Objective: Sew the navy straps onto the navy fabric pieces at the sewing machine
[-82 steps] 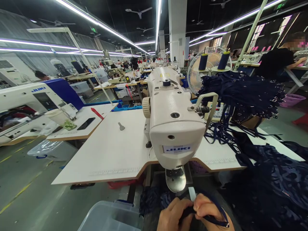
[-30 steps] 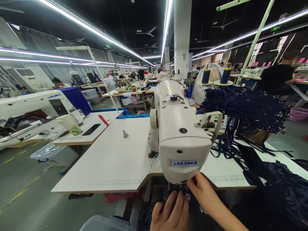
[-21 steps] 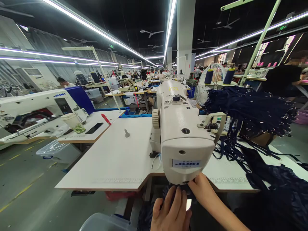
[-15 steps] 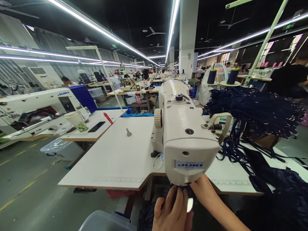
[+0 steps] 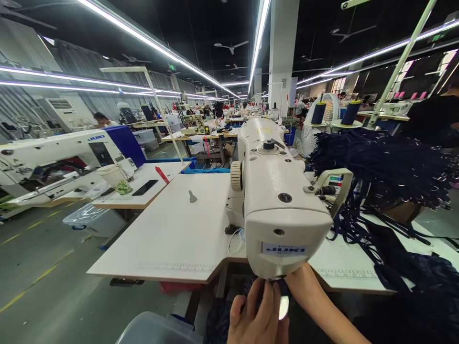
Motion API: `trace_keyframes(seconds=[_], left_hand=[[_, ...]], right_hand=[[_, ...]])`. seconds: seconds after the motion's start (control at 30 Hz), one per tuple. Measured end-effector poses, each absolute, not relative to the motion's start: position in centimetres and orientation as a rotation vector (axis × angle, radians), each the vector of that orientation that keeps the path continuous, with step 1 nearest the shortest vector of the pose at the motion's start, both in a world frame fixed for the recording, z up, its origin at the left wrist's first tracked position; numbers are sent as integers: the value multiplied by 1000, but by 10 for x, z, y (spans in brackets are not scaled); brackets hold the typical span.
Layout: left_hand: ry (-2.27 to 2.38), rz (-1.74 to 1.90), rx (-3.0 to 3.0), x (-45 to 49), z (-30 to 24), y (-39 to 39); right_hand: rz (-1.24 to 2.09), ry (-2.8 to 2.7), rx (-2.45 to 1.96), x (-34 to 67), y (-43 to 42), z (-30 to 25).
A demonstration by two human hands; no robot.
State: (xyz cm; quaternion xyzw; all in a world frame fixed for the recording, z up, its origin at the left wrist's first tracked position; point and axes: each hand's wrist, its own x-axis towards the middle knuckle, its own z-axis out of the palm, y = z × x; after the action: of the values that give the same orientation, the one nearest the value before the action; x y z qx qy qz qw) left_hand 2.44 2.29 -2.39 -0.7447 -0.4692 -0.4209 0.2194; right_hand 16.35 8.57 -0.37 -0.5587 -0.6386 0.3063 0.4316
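A white JUKI sewing machine [image 5: 283, 191] stands in front of me, its head hiding the needle area. Just below that head, my left hand [image 5: 256, 313] has its fingers bent and pressed on dark navy fabric [image 5: 249, 285]. Close to the left fingertips is a bright, shiny plate [image 5: 283, 307]. My right hand [image 5: 297, 276] reaches in from the right under the head, and its fingers are hidden behind the machine. More bunched navy fabric [image 5: 217, 319] hangs below, left of my left hand.
A white worktable [image 5: 172, 224] carries a small grey metal piece [image 5: 192, 196]. On the right lie a heap of navy straps with metal rings [image 5: 380, 167] and dark fabric [image 5: 426, 286]. A clear plastic bin [image 5: 154, 329] stands low in front. Another machine [image 5: 60, 157] is at left.
The camera view has shifted slightly. Both hands stay at nearly the same place under the machine head, with the left fingers still on the navy fabric.
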Motion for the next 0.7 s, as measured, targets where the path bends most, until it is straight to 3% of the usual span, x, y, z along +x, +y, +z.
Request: trace_keyframes(seconds=[0.7], left_hand=[[-1277,-1117,-1982,26,-21,24]], right_hand=[[646,-1654,-1353,162,89,-13]])
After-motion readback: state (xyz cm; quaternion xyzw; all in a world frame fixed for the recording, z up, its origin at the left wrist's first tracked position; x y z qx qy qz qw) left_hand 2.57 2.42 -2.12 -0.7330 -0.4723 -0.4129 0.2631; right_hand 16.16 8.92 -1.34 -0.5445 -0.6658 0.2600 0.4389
